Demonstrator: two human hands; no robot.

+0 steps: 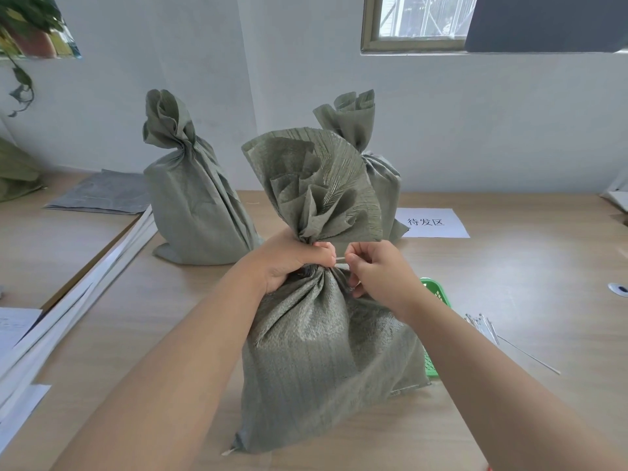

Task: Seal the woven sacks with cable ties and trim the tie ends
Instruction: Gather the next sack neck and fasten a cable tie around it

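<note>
A filled grey-green woven sack (326,351) stands upright on the wooden table in front of me, its mouth gathered into a fanned-out top. My left hand (292,260) grips the gathered neck from the left. My right hand (377,270) pinches a thin white cable tie (341,261) at the neck's right side; the tie is mostly hidden by my fingers. Two more sacks with bunched necks stand behind, one at the left (193,198) and one at the right (370,164).
A bundle of loose cable ties (489,329) lies on the table to the right, beside a green plastic basket (436,297) partly hidden by the sack. A paper label (431,222) lies behind. Flat empty sacks (102,195) and white boards (68,300) are at the left.
</note>
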